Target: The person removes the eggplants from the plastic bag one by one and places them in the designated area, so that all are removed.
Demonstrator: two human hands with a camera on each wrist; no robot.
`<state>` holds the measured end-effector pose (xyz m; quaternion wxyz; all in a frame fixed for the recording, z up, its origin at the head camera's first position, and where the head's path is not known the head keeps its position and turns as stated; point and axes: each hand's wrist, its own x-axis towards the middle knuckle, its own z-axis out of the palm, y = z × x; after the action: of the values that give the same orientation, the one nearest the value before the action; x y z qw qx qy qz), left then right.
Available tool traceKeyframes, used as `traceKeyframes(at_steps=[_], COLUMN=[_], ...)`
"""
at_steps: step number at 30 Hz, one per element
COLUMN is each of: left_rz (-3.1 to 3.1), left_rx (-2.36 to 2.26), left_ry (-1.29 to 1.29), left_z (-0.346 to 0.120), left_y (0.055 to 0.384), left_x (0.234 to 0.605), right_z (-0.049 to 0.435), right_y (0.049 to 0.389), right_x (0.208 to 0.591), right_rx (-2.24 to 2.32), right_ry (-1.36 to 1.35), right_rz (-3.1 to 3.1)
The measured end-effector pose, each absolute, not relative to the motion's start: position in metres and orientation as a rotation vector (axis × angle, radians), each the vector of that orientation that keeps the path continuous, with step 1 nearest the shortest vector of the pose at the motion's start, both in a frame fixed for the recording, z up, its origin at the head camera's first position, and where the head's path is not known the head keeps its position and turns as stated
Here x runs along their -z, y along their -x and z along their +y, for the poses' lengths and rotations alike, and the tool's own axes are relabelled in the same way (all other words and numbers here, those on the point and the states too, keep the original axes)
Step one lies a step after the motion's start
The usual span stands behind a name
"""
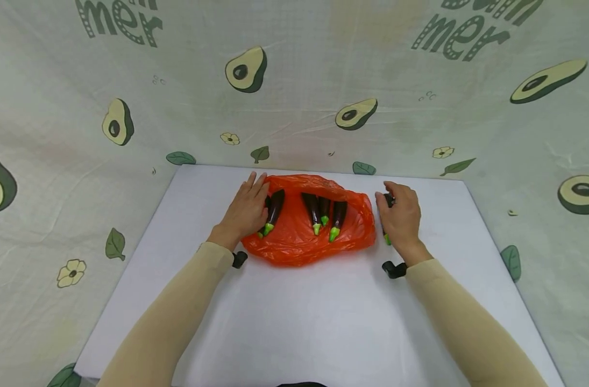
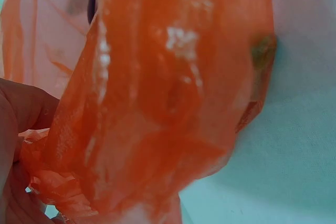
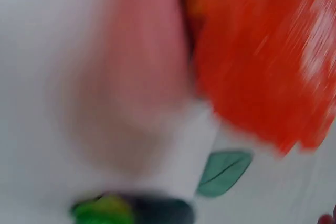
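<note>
Eggplant [image 1: 387, 238] lies under the arched right hand [image 1: 402, 216], contact hard to judge.

Avocado-print cloth [image 1: 294, 70] behind white table [image 1: 313, 322]

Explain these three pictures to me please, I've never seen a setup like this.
There's no robot here, just a person's bare left hand and right hand. The wide picture comes from a camera on the head, looking forward and down; the close-ups come from one on each wrist. On the white table lies an open red bag with several eggplants in it. The left hand holds the bag's left edge. The right hand curves over another eggplant beside the bag's right side; I can't tell whether it grips it.
</note>
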<state>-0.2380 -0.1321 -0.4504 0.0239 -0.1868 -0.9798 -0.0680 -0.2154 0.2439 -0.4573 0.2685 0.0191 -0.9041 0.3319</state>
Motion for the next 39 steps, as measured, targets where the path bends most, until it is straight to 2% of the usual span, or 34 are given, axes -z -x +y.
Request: traceKeyframes(at_steps=[8,17,29,39], left_rz=[-3.031,-3.042,-3.039,-3.047], left_rx=[0.216,0.248,0.259,0.257], left_ry=[0.573,0.564,0.579,0.574], left_z=[-0.132,-0.132,-0.129,-0.125], left_y=[0.238,0.239,0.242,0.245], left_x=[0.449,0.445,0.450,0.451], right_z=[0.182,0.136,0.118,0.103], right_y=[0.202,0.210,0.252,0.266], right_x=[0.445,0.456,0.470,0.483], right_rx=[-0.942,-0.837,-0.784,-0.754], right_ry=[-0.417,-0.582,-0.485,-0.378], right_rz=[-2.460,-2.829,-3.009,-3.103])
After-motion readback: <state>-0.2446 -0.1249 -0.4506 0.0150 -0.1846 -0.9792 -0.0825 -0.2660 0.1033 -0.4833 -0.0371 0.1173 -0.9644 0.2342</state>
